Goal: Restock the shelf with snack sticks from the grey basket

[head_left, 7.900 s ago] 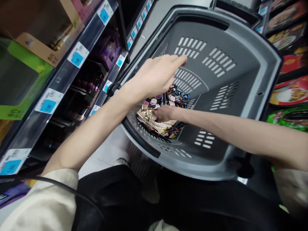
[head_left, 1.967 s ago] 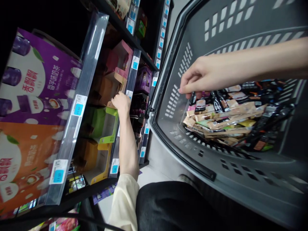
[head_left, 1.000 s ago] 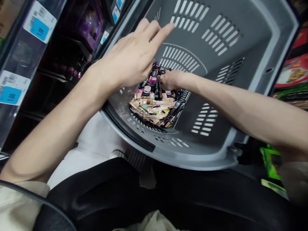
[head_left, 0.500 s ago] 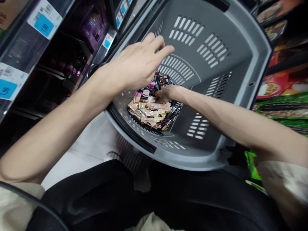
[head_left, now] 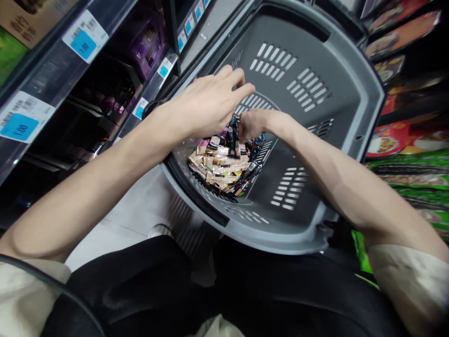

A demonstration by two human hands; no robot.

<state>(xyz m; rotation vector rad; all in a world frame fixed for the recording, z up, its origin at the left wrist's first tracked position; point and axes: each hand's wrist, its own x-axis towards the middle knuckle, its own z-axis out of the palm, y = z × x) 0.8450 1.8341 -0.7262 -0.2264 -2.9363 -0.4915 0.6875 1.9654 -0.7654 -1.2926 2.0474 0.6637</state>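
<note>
A deep grey shopping basket stands in front of my legs. At its bottom lies a heap of small wrapped snack packets, beige ones in front, dark ones behind. My right hand reaches down inside with curled fingers, closed on a slim black packet that stands upright over the heap. My left hand hovers above the basket's left side, palm down. Its fingers are loosely bent and apart, and nothing shows in them. It hides part of the heap and the basket wall.
At left run store shelves with blue-and-white price tags and a purple package. Green packages and red ones hang close by on the right. Pale floor tiles show at lower left, and a dark cable crosses there.
My right hand has drawn up and back from the heap, and a black packet now stands at its fingertips. My left hand stays over the basket. The view has shifted slightly.
</note>
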